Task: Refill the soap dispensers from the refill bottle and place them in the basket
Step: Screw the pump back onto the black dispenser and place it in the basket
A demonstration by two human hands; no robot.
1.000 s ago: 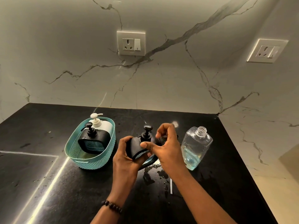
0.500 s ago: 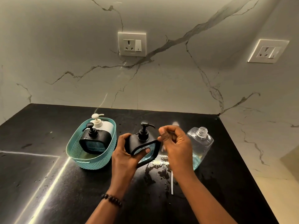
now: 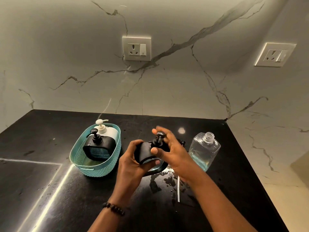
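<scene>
Two dispensers, one white [image 3: 107,131] and one black [image 3: 98,146], already stand in the teal basket [image 3: 93,166]. A third dispenser [image 3: 148,153], black, is held just right of the basket, above the wet surface [image 3: 50,190]. Left hand [image 3: 132,163] wraps its body in a closed grip; right hand [image 3: 168,148] pinches the pump head [image 3: 158,136], likely screwing it tight. Refill bottle [image 3: 204,151] stands uncapped, well right of the basket. Next move calls for a firm seal, then a lift left into the basket's remaining gap.
</scene>
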